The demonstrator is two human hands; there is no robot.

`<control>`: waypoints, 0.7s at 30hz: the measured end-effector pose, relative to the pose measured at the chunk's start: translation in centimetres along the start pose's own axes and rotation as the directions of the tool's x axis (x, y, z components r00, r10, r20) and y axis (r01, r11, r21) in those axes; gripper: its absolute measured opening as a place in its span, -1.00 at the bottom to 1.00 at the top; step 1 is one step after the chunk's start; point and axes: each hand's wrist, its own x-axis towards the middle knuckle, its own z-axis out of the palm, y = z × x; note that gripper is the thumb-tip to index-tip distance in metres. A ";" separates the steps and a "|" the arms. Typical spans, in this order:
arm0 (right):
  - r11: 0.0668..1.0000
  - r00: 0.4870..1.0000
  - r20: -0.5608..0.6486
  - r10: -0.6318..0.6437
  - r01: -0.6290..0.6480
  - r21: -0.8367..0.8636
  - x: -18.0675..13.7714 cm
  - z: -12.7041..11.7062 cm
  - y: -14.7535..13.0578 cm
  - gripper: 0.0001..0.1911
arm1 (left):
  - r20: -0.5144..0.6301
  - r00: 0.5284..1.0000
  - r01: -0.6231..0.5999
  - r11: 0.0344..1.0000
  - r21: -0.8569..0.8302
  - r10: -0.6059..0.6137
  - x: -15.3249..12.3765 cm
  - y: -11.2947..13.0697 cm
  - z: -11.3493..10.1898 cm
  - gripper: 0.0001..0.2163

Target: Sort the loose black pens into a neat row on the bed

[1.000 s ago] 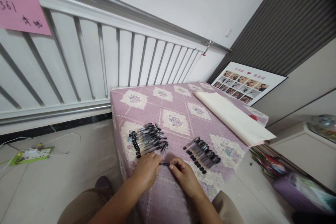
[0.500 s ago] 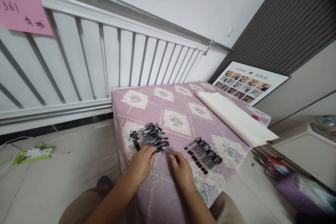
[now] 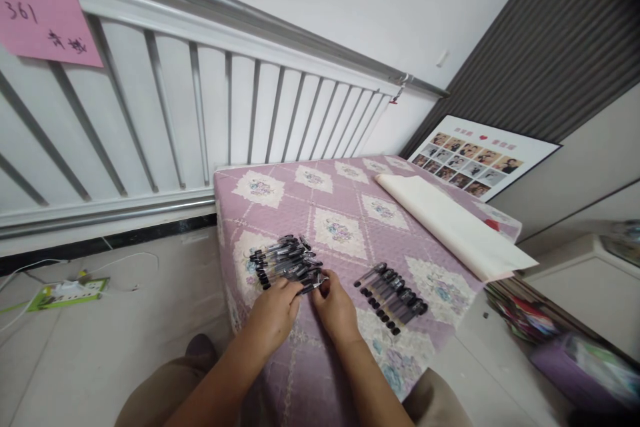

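Head view — left hand and right hand both pinched on one pen at the loose pile, likely lifting it next toward the neat row — gently.

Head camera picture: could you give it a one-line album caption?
Both hands, left hand and right hand, meet at a pile of pens on a purple quilted cloth.

Bright, even, soft light fills the frame, casting only faint shadows and no glare. Wide-angle distortion bends lines toward the edges. The lower right corner is blurred; the centre stays fairly sharp.
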 end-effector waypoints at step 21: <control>0.573 0.981 0.047 0.189 -0.149 0.806 -2.4 -1.6 2.9 -0.52 | 0.190 0.980 -0.105 0.959 0.264 0.055 -0.5 1.8 0.0 -0.78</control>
